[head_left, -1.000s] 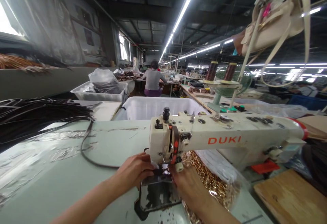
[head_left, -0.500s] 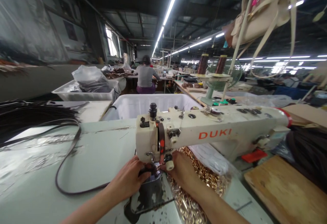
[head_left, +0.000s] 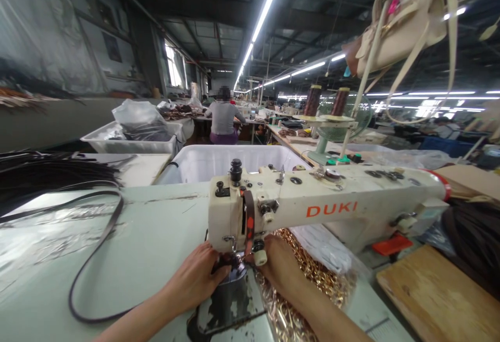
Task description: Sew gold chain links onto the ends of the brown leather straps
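A cream sewing machine [head_left: 332, 204] marked DUKI stands on the pale green table [head_left: 156, 238]. My left hand [head_left: 195, 279] rests at the left of its needle, fingers curled onto a dark strap piece under the presser foot. My right hand [head_left: 279, 266] lies at the right of the needle, fingertips hidden under the machine head. A long dark strap [head_left: 97, 243] loops away from the needle across the table to the left. A worn metal plate [head_left: 230, 305] sits below the needle.
A bag of gold chain [head_left: 312, 279] lies right of the needle. Heaps of dark straps [head_left: 42, 175] lie far left, a wooden board [head_left: 437, 295] at right, white bins [head_left: 219, 162] behind. A beige bag [head_left: 402, 29] hangs overhead. A seated person [head_left: 223, 118] works ahead.
The loose strap loop has slid toward me and to the left over the table. Both hands stay at the needle, shifted slightly nearer me.
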Motion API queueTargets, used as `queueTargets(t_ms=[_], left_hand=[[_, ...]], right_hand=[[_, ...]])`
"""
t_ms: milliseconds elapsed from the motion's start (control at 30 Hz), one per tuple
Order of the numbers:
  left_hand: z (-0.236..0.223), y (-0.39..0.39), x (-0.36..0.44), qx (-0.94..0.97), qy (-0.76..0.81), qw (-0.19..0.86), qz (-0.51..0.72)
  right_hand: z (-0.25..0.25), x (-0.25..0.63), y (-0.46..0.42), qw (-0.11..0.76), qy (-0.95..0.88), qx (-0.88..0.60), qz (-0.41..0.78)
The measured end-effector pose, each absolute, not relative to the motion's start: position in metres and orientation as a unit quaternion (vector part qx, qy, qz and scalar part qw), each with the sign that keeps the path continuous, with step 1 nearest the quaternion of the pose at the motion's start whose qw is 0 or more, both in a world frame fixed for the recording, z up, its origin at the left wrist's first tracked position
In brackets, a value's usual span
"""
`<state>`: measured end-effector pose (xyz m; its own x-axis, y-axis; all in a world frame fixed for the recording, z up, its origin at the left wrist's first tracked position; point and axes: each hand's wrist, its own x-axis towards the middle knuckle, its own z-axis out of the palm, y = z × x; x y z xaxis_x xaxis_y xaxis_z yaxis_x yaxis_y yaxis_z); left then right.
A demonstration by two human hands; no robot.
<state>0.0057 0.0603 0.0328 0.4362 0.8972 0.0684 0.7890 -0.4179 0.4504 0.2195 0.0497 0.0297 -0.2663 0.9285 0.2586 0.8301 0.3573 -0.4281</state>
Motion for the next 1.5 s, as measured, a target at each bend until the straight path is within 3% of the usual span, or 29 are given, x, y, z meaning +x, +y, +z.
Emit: queueTargets(t_ms=[533, 1000, 1133, 1300, 1433, 1500], left_hand=[[0.040, 0.062, 0.006, 0.838, 0.500, 0.161, 0.149], [0.031, 0.066, 0.003, 0.838, 0.506, 0.147, 0.145], [0.030, 0.063, 0.003, 0.832, 0.512, 0.159, 0.141], [0.040, 0.045, -0.004, 0.828, 0.497, 0.233, 0.115], [0.050, 0.031, -0.006, 0.780, 0.441, 0.441, 0.057], [0.049, 0.026, -0.003, 0.805, 0.437, 0.398, 0.056]], right_hand=[[0.036, 0.219, 0.049, 0.281, -0.783, -0.537, 0.142], [0.038, 0.223, 0.049, 0.270, -0.791, -0.522, 0.168], [0.040, 0.220, 0.048, 0.223, -0.785, -0.562, 0.138], [0.040, 0.210, 0.043, 0.174, -0.794, -0.576, 0.082], [0.035, 0.201, 0.039, 0.158, -0.796, -0.581, 0.060], [0.034, 0.199, 0.039, 0.155, -0.798, -0.580, 0.053]])
